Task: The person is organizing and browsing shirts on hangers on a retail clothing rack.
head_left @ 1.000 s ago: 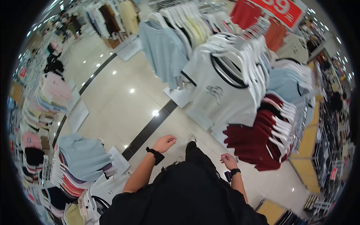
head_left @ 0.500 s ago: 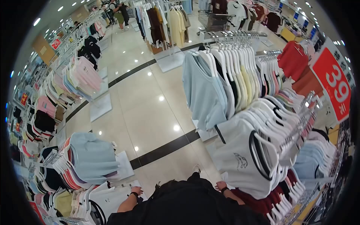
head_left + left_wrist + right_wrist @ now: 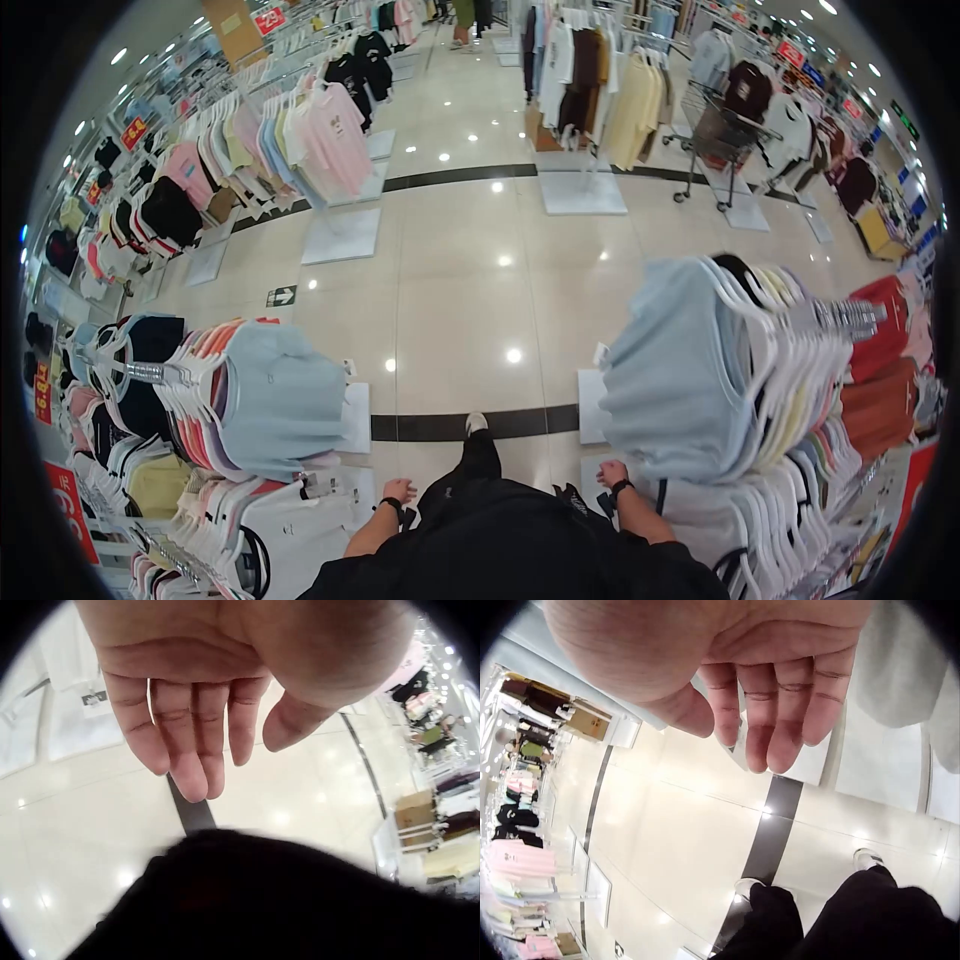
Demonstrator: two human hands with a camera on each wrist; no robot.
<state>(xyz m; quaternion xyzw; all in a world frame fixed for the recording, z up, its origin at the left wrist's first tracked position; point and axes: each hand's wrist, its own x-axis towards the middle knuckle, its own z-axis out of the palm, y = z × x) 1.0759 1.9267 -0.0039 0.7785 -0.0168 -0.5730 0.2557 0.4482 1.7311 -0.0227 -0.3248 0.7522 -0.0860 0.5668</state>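
Observation:
My left hand (image 3: pixel 399 490) hangs beside my body with nothing in it; the left wrist view shows its fingers (image 3: pixel 191 742) relaxed over the floor. My right hand (image 3: pixel 612 474) is likewise bare, its loosely bent fingers (image 3: pixel 780 712) seen in the right wrist view. Nearest the right hand are a light blue top (image 3: pixel 665 370) and a white top with black trim (image 3: pixel 690 510) on white hangers. To the left of the left hand hang another light blue top (image 3: pixel 280 390) and a white top (image 3: pixel 300 530).
Racks of clothes stand on both sides of a tiled aisle (image 3: pixel 460 300) crossed by a dark stripe (image 3: pixel 540 422). Further ahead are pink tops (image 3: pixel 335 140), a rack with yellow tops (image 3: pixel 637 110) and a shopping cart (image 3: pixel 722 140). White rack bases (image 3: pixel 583 192) sit on the floor.
The view has swung right and lifted, so the aisle ahead now lies straight in front and the right-hand rack is closer alongside. Both hands stay free at my sides.

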